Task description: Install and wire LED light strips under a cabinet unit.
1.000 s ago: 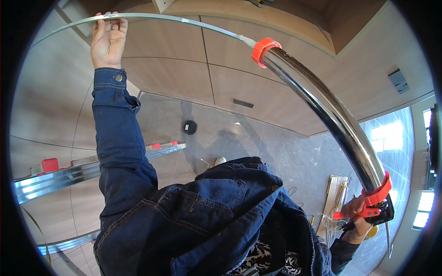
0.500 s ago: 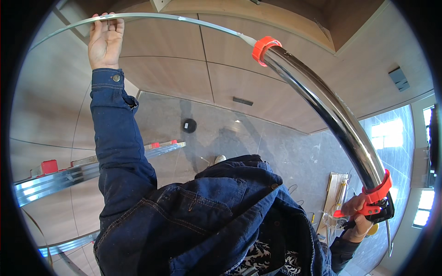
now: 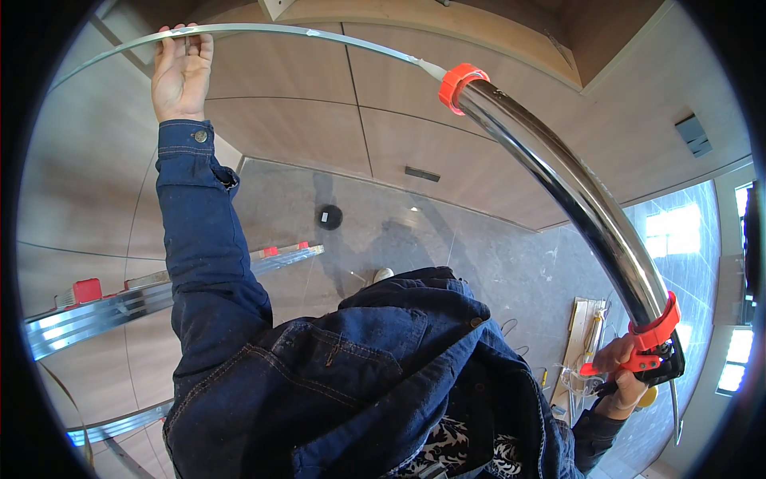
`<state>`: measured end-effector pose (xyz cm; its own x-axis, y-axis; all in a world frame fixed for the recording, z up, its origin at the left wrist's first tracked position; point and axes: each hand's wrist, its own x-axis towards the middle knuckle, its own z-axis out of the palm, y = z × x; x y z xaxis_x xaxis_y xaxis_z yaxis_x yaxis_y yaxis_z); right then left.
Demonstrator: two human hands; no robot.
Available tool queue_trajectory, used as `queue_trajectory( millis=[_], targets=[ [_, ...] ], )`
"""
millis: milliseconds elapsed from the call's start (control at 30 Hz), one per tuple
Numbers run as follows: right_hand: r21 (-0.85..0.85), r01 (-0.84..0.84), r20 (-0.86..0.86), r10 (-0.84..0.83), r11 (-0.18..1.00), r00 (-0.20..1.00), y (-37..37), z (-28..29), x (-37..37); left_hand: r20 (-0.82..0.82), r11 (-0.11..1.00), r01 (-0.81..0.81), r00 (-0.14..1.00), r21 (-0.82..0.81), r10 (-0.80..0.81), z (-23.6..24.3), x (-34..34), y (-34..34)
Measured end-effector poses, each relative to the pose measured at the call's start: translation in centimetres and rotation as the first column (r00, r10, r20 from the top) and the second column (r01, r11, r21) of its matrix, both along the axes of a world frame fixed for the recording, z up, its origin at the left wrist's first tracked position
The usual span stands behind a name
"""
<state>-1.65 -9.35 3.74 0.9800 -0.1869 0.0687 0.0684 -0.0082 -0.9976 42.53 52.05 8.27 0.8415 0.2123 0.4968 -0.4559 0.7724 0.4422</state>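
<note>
At the upper left, my left hand (image 3: 182, 80) is raised palm up, its fingertips on a long thin pale strip (image 3: 247, 29) that crosses the top of the view. My right hand (image 3: 618, 375), at the lower right, grips the handle of a large steel-barrelled caulking gun (image 3: 558, 184) with red end rings and a red trigger. The gun slants up to the left, and its white nozzle (image 3: 433, 70) touches the right end of the strip. My dark blue jacket fills the lower middle.
Wood cabinet panels (image 3: 295, 136) and an open compartment (image 3: 602, 36) lie ahead. A metal ladder (image 3: 104, 319) with red fittings is at left. On the grey tiled floor (image 3: 503, 271) are a black disc (image 3: 335, 217) and, at right, boards (image 3: 578, 339) with cords and tools.
My left hand has shifted very slightly left along the strip. The gun and my right hand have barely moved.
</note>
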Motion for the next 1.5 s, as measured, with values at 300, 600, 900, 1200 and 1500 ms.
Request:
queue_trajectory(
  millis=[300,600,900,1200,1500],
  targets=[
    [-0.004,-0.014,-0.021,0.014,1.0,1.0,0.3,0.4,0.1,-0.022,1.0,-0.029,0.999,-0.009,0.028,-0.3,-0.4,-0.5],
    [-0.02,-0.06,0.068,0.061,0.998,0.996,-0.9,1.5,-0.9,-0.025,1.0,-0.03,0.999,0.008,0.03,-1.2,0.3,0.7],
    [0.086,0.184,-0.189,-0.165,0.979,0.968,-0.9,1.7,0.5,-0.022,0.997,0.039,0.999,0.07,-0.037,-3.3,0.3,2.3],
    [-0.295,0.266,-0.471,-0.382,0.918,0.795,-5.2,-3.1,0.0,-0.037,0.994,0.038,0.999,0.107,-0.035,-4.4,-0.4,2.8],
    [0.084,0.452,-0.387,-0.389,0.888,0.836,-5.2,-4.9,-2.4,-0.094,0.983,0.132,0.988,0.129,-0.12,-6.7,1.7,3.5]
  ],
)
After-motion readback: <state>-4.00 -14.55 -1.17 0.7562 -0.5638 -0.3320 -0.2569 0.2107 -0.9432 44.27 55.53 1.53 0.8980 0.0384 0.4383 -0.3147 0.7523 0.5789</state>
